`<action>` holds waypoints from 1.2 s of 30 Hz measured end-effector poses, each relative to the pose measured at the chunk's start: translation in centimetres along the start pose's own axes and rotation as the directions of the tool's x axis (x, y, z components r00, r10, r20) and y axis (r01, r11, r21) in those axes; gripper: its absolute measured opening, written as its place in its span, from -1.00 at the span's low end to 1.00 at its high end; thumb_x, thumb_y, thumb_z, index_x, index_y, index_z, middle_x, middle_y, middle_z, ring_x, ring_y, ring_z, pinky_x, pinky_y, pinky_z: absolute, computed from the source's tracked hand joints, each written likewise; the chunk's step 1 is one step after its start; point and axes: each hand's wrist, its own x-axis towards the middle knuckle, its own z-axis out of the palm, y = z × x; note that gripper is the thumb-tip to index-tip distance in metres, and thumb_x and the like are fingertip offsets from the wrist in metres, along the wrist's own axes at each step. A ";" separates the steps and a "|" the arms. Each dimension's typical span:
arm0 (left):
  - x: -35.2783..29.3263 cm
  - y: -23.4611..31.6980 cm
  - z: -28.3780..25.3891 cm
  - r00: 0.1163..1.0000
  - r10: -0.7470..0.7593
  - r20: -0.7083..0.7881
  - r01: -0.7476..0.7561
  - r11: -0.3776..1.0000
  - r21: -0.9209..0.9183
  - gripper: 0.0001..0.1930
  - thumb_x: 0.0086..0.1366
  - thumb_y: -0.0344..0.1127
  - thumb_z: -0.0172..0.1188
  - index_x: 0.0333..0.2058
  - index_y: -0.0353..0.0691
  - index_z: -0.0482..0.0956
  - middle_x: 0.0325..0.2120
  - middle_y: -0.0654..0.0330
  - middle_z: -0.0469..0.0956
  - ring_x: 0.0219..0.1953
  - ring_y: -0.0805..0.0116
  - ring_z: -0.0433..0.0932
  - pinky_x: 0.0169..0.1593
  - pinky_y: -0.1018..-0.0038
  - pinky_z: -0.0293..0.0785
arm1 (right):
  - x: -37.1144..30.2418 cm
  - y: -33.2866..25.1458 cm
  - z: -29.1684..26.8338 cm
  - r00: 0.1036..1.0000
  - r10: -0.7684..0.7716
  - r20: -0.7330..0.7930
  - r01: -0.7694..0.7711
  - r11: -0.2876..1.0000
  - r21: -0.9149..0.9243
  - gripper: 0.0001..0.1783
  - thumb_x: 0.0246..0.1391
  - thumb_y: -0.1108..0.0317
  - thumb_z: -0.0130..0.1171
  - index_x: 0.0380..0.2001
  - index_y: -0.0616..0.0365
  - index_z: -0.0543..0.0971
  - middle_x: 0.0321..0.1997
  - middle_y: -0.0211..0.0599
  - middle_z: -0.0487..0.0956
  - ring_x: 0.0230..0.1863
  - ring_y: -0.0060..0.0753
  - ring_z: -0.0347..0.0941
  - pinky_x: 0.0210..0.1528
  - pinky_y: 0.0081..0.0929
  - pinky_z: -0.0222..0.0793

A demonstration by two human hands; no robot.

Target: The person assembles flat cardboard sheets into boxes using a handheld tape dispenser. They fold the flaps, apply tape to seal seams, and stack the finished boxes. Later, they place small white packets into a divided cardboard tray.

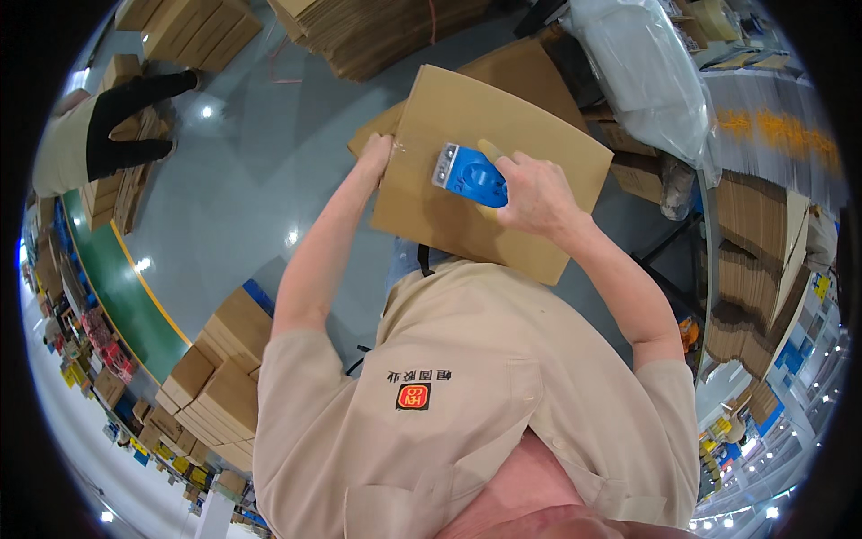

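A brown cardboard box [503, 108] is tilted in front of my body, its broad face toward me. At its left edge my left hand [377, 154] is closed on the cardboard, with some fingertips hidden. My right hand [539, 192] grips a blue tape dispenser [473, 176] over the middle of that face. The dispenser's metal front end points left, and yellowish tape shows beside my fingers. Whether the dispenser touches the cardboard I cannot tell. Behind the box's left edge a cardboard flap [366, 128] sticks out.
Flattened cardboard [377, 36] is stacked ahead. A plastic-wrapped bundle [642, 81] stands at the far right, above more cardboard stacks [750, 242]. Closed cartons [224, 391] are piled on the left. Another person [90, 144] bends over at the far left.
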 end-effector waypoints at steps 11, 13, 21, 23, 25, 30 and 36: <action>-7.1 8.9 4.4 0.908 0.395 -0.142 -0.220 0.737 0.639 -0.21 0.34 -0.05 0.05 0.36 -0.49 0.03 0.22 -0.23 0.35 0.23 -0.14 0.38 0.24 0.04 0.34 | -1.0 1.6 -0.3 1.000 -0.004 0.013 0.004 1.000 -0.008 -0.14 -0.23 0.14 0.42 0.27 -0.04 0.47 -0.38 -0.11 0.57 -0.34 -0.02 0.58 -0.30 -0.16 0.51; -9.1 10.6 5.6 0.865 0.467 -0.182 -0.157 0.597 0.787 -0.17 0.33 -0.09 0.08 0.37 -0.51 -0.03 0.24 -0.26 0.31 0.26 -0.14 0.33 0.24 0.00 0.33 | -2.8 3.6 -1.6 0.999 -0.016 0.032 0.017 0.999 -0.027 -0.08 -0.23 0.11 0.44 0.31 -0.09 0.43 -0.37 -0.13 0.56 -0.33 -0.05 0.57 -0.30 -0.17 0.51; -8.5 10.8 4.8 0.769 0.603 -0.212 -0.211 0.553 0.806 -0.14 0.33 -0.08 0.09 0.40 -0.44 -0.11 0.37 -0.22 0.10 0.42 -0.15 0.07 0.38 -0.11 0.03 | -19.1 19.8 -0.3 0.975 0.203 0.086 -0.186 0.966 -0.179 -0.08 -0.28 0.11 0.41 0.30 -0.14 0.42 -0.39 -0.16 0.48 -0.34 0.00 0.54 -0.30 -0.12 0.49; -9.6 11.1 6.2 0.686 0.705 -0.180 -0.210 0.429 0.879 -0.15 0.34 -0.05 0.08 0.42 -0.38 -0.09 0.39 -0.16 0.09 0.45 -0.13 0.00 0.41 -0.15 -0.09 | -17.9 21.7 1.6 0.968 0.216 0.131 -0.184 0.959 -0.216 -0.20 -0.29 0.11 0.40 0.16 -0.03 0.52 -0.38 -0.10 0.52 -0.31 0.04 0.55 -0.28 -0.10 0.49; -11.5 11.7 8.2 0.590 0.803 -0.085 -0.091 0.170 0.981 -0.15 0.35 0.01 0.07 0.43 -0.32 -0.07 0.40 -0.09 0.08 0.48 -0.10 -0.06 0.42 -0.20 -0.19 | -13.9 21.5 2.6 0.916 0.262 0.305 -0.186 0.949 -0.255 -0.33 -0.30 0.10 0.39 -0.01 0.07 0.61 -0.38 -0.03 0.56 -0.29 0.09 0.56 -0.26 -0.07 0.50; -15.2 11.1 14.5 0.652 0.694 0.307 -0.313 -0.123 0.942 -0.12 0.38 0.22 -0.03 0.42 -0.35 -0.02 0.45 -0.05 -0.04 0.50 -0.11 -0.13 0.43 -0.23 -0.24 | -9.6 19.2 1.7 0.804 0.434 0.406 -0.387 0.901 -0.196 -0.39 -0.33 0.07 0.40 -0.14 0.13 0.64 -0.18 0.05 0.67 -0.10 0.06 0.60 -0.03 -0.11 0.52; -14.0 11.1 16.4 0.602 0.730 0.325 -0.399 -0.078 0.914 -0.01 0.34 0.38 -0.04 0.42 -0.37 -0.01 0.46 -0.03 -0.05 0.51 -0.11 -0.18 0.45 -0.23 -0.32 | -16.5 21.2 6.7 0.532 0.706 0.467 -0.080 -0.507 0.858 -0.53 0.09 0.05 0.30 0.01 0.05 0.61 -0.08 -0.36 0.69 -0.13 -0.45 0.62 -0.16 -0.42 0.55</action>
